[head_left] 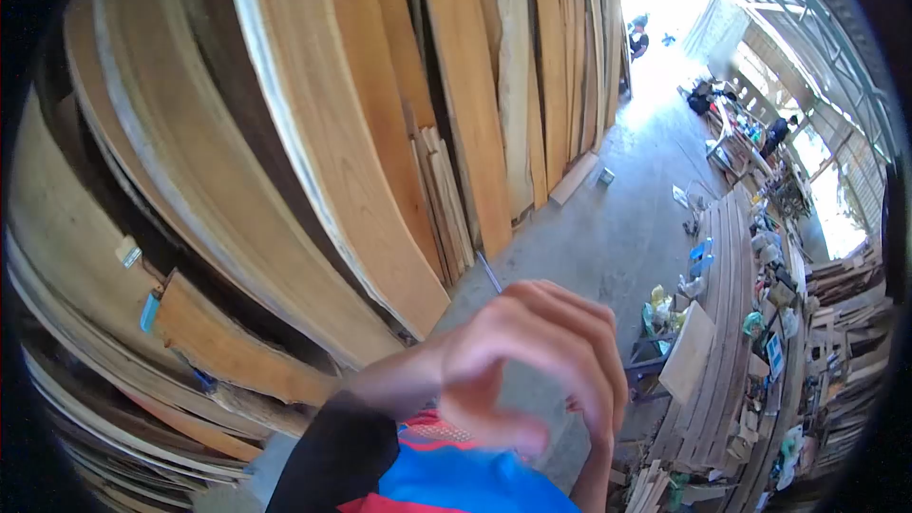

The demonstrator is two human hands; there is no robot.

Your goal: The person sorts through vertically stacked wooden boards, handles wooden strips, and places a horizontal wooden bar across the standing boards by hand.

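My left hand (532,351) is raised in front of my body, a black sleeve covering its forearm. Its fingers curve over loosely, the thumb stands apart below them, and no object shows in the gap. Motion softens the thumb's outline. My right hand (600,423) is mostly hidden behind the left one, close to its curled fingertips; whether the two touch, and how the right fingers are set, I cannot tell. Beneath both hands is my blue and red clothing (465,480).
Tall wooden slabs (332,123) lean along the left. A shorter slab (237,342) is nearer. The grey concrete floor (636,190) runs toward a bright opening. Stacked planks (717,342) with bags and clutter line the right. A person (777,136) is farther back.
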